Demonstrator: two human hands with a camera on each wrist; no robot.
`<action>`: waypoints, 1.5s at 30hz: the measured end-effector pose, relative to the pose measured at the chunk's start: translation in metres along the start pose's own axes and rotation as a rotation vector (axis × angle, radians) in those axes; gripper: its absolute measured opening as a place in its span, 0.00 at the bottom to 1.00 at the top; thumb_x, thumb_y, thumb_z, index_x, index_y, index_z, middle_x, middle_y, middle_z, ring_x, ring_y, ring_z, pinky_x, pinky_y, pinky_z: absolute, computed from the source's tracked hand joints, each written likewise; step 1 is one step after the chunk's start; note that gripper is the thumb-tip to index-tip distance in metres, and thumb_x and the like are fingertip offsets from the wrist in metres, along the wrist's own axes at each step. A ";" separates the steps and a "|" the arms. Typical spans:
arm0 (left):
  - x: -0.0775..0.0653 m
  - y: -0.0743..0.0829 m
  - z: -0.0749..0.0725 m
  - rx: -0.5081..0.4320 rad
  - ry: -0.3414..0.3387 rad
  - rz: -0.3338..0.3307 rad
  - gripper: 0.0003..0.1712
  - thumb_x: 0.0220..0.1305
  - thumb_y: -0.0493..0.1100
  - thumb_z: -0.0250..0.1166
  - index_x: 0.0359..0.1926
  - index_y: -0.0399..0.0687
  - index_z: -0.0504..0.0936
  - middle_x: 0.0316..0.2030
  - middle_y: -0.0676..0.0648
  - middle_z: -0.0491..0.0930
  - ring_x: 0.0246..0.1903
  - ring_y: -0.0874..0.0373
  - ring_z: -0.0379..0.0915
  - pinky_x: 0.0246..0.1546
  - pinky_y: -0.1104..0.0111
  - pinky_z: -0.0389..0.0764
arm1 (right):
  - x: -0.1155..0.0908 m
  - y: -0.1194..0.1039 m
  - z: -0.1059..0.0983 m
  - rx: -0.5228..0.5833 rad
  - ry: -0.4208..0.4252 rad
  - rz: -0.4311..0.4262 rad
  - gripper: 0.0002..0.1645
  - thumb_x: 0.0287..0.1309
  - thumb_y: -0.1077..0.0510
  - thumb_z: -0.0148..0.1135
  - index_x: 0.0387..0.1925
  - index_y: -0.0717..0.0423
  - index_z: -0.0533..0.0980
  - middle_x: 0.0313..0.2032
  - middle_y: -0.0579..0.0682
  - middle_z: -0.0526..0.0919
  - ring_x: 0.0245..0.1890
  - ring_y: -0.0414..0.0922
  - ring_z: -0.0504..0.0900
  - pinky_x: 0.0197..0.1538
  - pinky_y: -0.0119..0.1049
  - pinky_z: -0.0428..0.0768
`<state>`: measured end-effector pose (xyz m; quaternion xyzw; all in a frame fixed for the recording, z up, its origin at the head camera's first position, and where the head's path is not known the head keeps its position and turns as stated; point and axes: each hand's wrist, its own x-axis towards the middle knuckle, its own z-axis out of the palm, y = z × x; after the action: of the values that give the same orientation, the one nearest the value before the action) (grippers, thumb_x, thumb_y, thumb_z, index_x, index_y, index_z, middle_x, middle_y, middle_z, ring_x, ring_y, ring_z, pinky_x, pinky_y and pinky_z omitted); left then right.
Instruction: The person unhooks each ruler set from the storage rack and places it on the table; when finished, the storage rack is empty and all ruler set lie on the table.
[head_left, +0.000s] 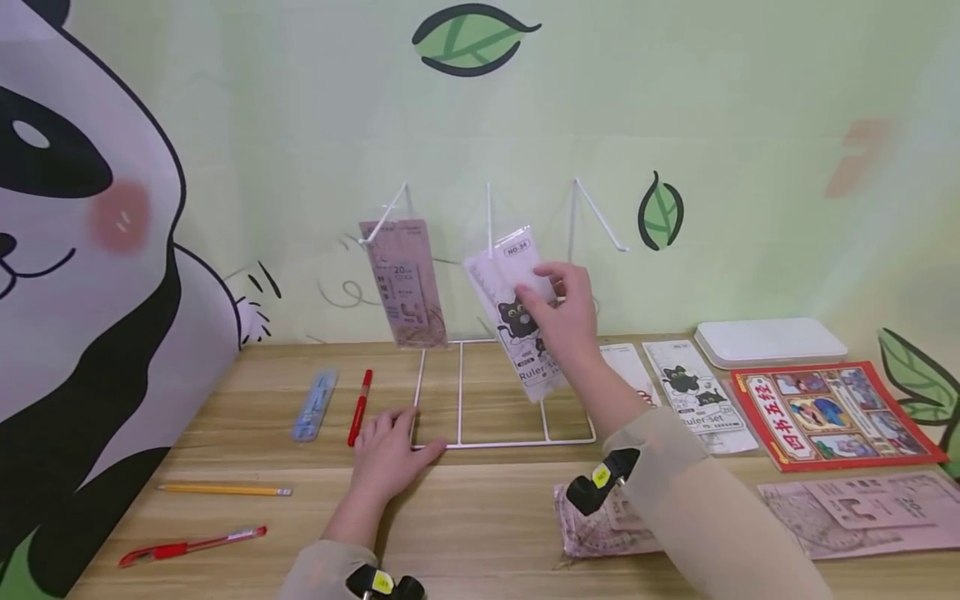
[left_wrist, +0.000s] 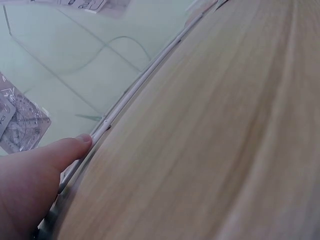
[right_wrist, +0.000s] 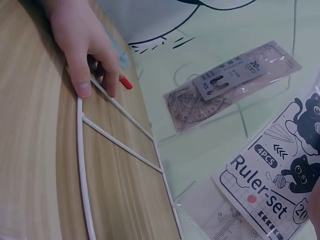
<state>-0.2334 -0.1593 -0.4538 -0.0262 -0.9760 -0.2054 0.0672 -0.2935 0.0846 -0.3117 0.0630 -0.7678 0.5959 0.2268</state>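
In the head view my right hand (head_left: 566, 321) pinches a white ruler set packet (head_left: 517, 312) with black cats on it, thumb in front. The packet tilts, its top overlapping the middle hook (head_left: 490, 217) of a white wire display rack (head_left: 517, 445). The right wrist view shows the packet's clear part with rulers (right_wrist: 235, 225). My left hand (head_left: 392, 454) grips the rack base's front left corner, thumb (left_wrist: 75, 147) on the front bar. On the left hook (head_left: 386, 212) hangs a pink ruler packet (head_left: 408, 283). The right hook (head_left: 600, 215) carries nothing.
Left on the table lie a blue packet (head_left: 315, 407), red marker (head_left: 361, 408), pencil (head_left: 225, 490) and red pen (head_left: 193, 546). Right are another cat ruler packet (head_left: 692, 387), white case (head_left: 771, 342), red book (head_left: 836, 415) and pink packets (head_left: 870, 512). A painted wall (head_left: 300, 125) stands behind.
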 end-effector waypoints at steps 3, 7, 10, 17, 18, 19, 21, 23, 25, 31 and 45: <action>0.000 0.000 0.000 0.000 -0.002 -0.001 0.45 0.53 0.68 0.61 0.64 0.44 0.68 0.59 0.38 0.65 0.58 0.40 0.55 0.55 0.46 0.57 | -0.005 0.000 -0.004 -0.001 -0.004 -0.029 0.22 0.54 0.52 0.67 0.49 0.53 0.72 0.44 0.50 0.67 0.37 0.44 0.68 0.35 0.37 0.74; 0.000 0.001 -0.001 -0.002 -0.004 -0.002 0.45 0.53 0.68 0.61 0.63 0.45 0.69 0.59 0.38 0.65 0.58 0.40 0.55 0.55 0.46 0.57 | -0.012 -0.001 -0.010 0.005 -0.031 -0.031 0.21 0.54 0.53 0.67 0.49 0.53 0.72 0.42 0.49 0.67 0.36 0.44 0.68 0.33 0.36 0.74; 0.000 0.001 -0.002 -0.006 -0.003 -0.003 0.44 0.53 0.68 0.62 0.63 0.44 0.69 0.59 0.37 0.65 0.58 0.40 0.56 0.55 0.46 0.57 | -0.017 -0.002 -0.014 0.018 -0.053 -0.037 0.22 0.54 0.54 0.67 0.49 0.53 0.71 0.41 0.49 0.67 0.33 0.44 0.69 0.31 0.35 0.74; -0.001 0.002 -0.003 -0.014 -0.011 -0.004 0.44 0.53 0.68 0.62 0.63 0.44 0.69 0.59 0.37 0.65 0.58 0.39 0.55 0.54 0.46 0.57 | -0.027 -0.009 -0.024 0.062 -0.080 -0.090 0.21 0.53 0.57 0.68 0.48 0.54 0.70 0.37 0.50 0.69 0.25 0.45 0.71 0.24 0.33 0.75; -0.001 0.002 -0.003 -0.014 -0.009 -0.003 0.44 0.53 0.68 0.62 0.63 0.45 0.69 0.59 0.37 0.65 0.58 0.39 0.55 0.55 0.46 0.57 | -0.029 -0.010 -0.025 0.067 -0.085 -0.101 0.21 0.53 0.58 0.68 0.48 0.55 0.70 0.37 0.51 0.69 0.24 0.45 0.71 0.24 0.33 0.76; -0.001 0.002 -0.003 -0.014 -0.007 -0.002 0.44 0.53 0.68 0.62 0.63 0.45 0.69 0.59 0.37 0.65 0.58 0.39 0.55 0.55 0.46 0.57 | -0.030 -0.012 -0.027 0.071 -0.089 -0.109 0.22 0.53 0.58 0.68 0.48 0.55 0.70 0.36 0.51 0.70 0.24 0.45 0.71 0.23 0.33 0.76; -0.001 0.002 -0.002 -0.015 -0.004 -0.002 0.44 0.53 0.68 0.62 0.63 0.45 0.69 0.59 0.37 0.65 0.58 0.39 0.56 0.54 0.46 0.57 | -0.033 -0.014 -0.029 0.080 -0.099 -0.131 0.21 0.53 0.59 0.67 0.47 0.56 0.69 0.35 0.51 0.70 0.22 0.45 0.72 0.22 0.34 0.76; -0.001 0.001 -0.002 -0.016 0.000 -0.002 0.44 0.53 0.68 0.62 0.63 0.45 0.69 0.59 0.38 0.66 0.58 0.39 0.56 0.54 0.46 0.58 | -0.035 -0.017 -0.032 0.090 -0.105 -0.158 0.21 0.53 0.60 0.67 0.47 0.57 0.69 0.34 0.51 0.70 0.21 0.44 0.71 0.21 0.33 0.75; -0.001 0.001 -0.001 -0.015 0.003 -0.001 0.44 0.53 0.68 0.62 0.63 0.45 0.69 0.59 0.38 0.66 0.57 0.39 0.56 0.54 0.46 0.58 | -0.036 -0.019 -0.033 0.103 -0.112 -0.174 0.21 0.53 0.61 0.67 0.47 0.58 0.69 0.34 0.51 0.70 0.21 0.44 0.71 0.20 0.33 0.76; -0.001 0.001 -0.001 -0.021 0.004 -0.004 0.43 0.53 0.67 0.62 0.63 0.45 0.69 0.59 0.37 0.66 0.57 0.39 0.56 0.54 0.46 0.58 | -0.042 -0.020 -0.039 0.060 -0.196 -0.152 0.21 0.54 0.62 0.66 0.47 0.56 0.68 0.37 0.53 0.72 0.22 0.46 0.74 0.21 0.37 0.77; 0.001 0.002 -0.001 -0.022 -0.013 -0.027 0.41 0.54 0.65 0.62 0.62 0.44 0.70 0.59 0.37 0.66 0.57 0.40 0.57 0.54 0.46 0.58 | -0.050 0.017 -0.050 -0.298 -0.643 -0.114 0.20 0.52 0.51 0.68 0.47 0.48 0.75 0.43 0.46 0.75 0.41 0.45 0.73 0.42 0.40 0.74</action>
<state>-0.2340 -0.1583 -0.4523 -0.0149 -0.9744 -0.2169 0.0579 -0.2415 0.1278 -0.3385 0.2560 -0.8737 0.4134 0.0133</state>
